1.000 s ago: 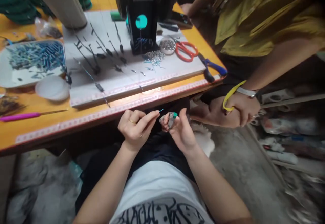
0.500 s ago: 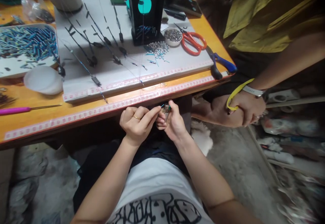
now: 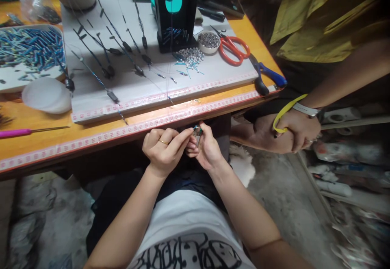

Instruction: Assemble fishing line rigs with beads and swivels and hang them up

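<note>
Just below the table's front edge, my left hand [image 3: 161,149] is closed, with a ring on one finger. Its thumb and fingertip pinch a tiny thin teal piece [image 3: 194,128]. Against those fingertips, my right hand [image 3: 209,149] has its fingers bent around a small shiny metal tool [image 3: 198,135] with a bit of green at its top. The fingers hide most of this tool, so its kind cannot be told. On the board above the hands stand a tape measure strip [image 3: 134,103], a heap of small pale beads [image 3: 190,56] and cut teal bits [image 3: 187,68].
Red-handled scissors [image 3: 234,50], blue-handled scissors [image 3: 269,76] and a small dish of metal parts [image 3: 209,41] lie right. Left are a tray of blue tubes [image 3: 64,63], a translucent bowl [image 3: 47,95] and a pink-handled awl [image 3: 15,133]. A co-worker's hand [image 3: 300,126] holds a yellow strip.
The view has shifted slightly, so the table's left side sits a little further left and higher. Both hands keep nearly the same place and hold, with the teal piece still at the metal tool.
</note>
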Demonstrator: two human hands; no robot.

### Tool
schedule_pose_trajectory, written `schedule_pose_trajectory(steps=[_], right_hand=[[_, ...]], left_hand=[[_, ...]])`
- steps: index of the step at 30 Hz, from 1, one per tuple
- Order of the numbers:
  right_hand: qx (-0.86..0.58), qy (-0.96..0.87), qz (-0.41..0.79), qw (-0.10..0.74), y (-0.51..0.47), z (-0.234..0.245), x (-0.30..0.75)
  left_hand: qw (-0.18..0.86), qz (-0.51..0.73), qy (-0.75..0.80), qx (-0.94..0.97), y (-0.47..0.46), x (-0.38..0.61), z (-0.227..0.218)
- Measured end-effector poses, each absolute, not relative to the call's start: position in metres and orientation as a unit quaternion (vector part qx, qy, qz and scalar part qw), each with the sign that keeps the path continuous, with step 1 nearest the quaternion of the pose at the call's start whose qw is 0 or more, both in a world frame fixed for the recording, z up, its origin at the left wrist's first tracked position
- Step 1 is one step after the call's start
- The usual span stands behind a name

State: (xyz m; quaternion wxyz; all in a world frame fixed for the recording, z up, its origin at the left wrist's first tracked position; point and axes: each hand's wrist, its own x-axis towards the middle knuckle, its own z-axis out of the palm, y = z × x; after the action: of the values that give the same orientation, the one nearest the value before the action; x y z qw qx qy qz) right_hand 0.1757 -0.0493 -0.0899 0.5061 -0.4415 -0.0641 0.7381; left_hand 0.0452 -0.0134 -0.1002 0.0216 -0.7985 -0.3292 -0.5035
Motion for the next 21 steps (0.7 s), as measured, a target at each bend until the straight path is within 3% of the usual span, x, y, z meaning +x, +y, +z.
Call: schedule_pose_trajectory(steps=[21], right_hand=[[-0.434, -0.084, 0.745, 0.499, -0.052, -0.089, 0.178]], left_hand=[[0.014, -0.499, -0.331, -0.801, -0.015, 0.044, -0.095]])
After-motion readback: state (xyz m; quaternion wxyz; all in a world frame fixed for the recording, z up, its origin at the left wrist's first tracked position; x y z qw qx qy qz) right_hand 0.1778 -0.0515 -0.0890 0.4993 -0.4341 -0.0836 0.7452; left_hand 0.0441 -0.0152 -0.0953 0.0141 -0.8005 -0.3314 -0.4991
